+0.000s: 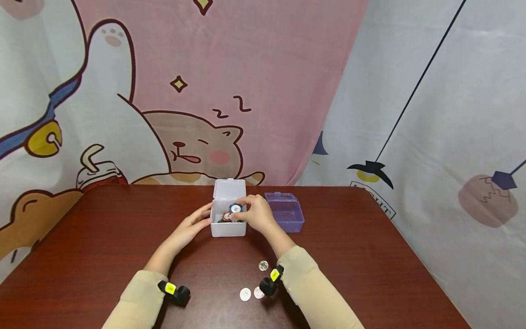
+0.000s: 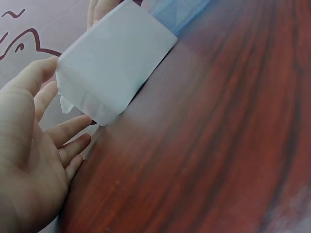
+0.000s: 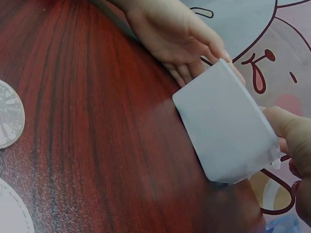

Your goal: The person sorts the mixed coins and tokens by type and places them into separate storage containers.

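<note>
A white lidded plastic box (image 1: pixel 228 230) stands on the table with its lid (image 1: pixel 229 189) tipped up at the back. Inside lie several poker chips, a red one (image 1: pixel 226 216) among them. My right hand (image 1: pixel 259 214) reaches over the box's right side, and its thumb and index finger pinch a blue poker chip (image 1: pixel 236 208) above the others. In the right wrist view the box wall hides that chip. My left hand (image 1: pixel 190 232) rests its fingertips against the box's left side, fingers fairly straight; the left wrist view shows the palm (image 2: pixel 34 179) turned toward the box.
An open purple translucent box (image 1: pixel 287 219) stands just right of the white one. Nearer the front edge lie a white disc (image 1: pixel 245 294) and two silvery patterned discs (image 1: pixel 263 265), close to my right sleeve. A printed curtain (image 1: pixel 263 91) hangs behind the brown table (image 1: pixel 353 256).
</note>
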The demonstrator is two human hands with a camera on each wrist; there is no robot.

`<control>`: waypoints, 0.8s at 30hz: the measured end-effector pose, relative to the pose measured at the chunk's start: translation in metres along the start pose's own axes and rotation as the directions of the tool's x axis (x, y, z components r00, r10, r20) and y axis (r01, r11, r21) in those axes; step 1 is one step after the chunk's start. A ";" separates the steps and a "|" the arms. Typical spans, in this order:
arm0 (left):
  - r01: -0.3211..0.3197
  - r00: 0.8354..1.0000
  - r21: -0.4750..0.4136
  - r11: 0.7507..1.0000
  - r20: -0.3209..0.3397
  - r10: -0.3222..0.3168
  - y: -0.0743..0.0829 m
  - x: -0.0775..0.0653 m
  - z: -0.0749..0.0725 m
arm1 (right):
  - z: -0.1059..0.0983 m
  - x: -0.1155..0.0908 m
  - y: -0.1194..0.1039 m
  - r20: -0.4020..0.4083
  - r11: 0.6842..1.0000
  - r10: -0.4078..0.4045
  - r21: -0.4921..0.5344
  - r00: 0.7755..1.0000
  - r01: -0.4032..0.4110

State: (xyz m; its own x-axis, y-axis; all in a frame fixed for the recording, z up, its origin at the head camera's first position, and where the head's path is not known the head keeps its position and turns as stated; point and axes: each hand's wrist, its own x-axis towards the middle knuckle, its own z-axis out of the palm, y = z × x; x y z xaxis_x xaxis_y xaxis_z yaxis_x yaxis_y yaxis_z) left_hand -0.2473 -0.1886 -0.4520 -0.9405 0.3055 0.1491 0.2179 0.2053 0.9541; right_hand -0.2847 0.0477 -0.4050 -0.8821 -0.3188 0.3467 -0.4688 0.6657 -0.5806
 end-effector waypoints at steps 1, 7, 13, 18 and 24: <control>0.000 1.000 0.001 1.000 0.002 0.000 0.001 0.000 0.000 | 0.001 0.000 0.001 0.009 1.000 0.007 -0.004 1.000 -0.007; -0.001 1.000 0.008 1.000 0.003 0.001 0.000 0.002 0.000 | 0.003 0.002 0.002 0.035 0.999 0.049 -0.011 0.998 -0.048; -0.004 1.000 0.018 1.000 0.002 0.004 0.002 0.001 -0.001 | 0.002 0.004 -0.002 0.070 0.992 0.118 -0.046 0.991 -0.115; -0.006 1.000 0.013 1.000 0.000 0.006 0.002 0.000 -0.001 | 0.002 0.003 -0.002 0.088 0.989 0.143 -0.046 0.986 -0.140; -0.016 1.000 -0.012 1.000 0.006 0.016 0.001 0.000 0.000 | 0.003 0.000 0.000 0.085 0.993 0.117 -0.022 0.990 -0.115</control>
State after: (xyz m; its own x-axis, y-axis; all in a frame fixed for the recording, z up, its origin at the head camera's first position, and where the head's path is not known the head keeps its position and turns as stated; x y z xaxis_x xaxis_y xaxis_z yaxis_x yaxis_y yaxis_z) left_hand -0.2470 -0.1881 -0.4516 -0.9354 0.3139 0.1627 0.2297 0.1894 0.9547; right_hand -0.2850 0.0457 -0.4067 -0.9314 -0.2951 0.2129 -0.3630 0.7129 -0.6000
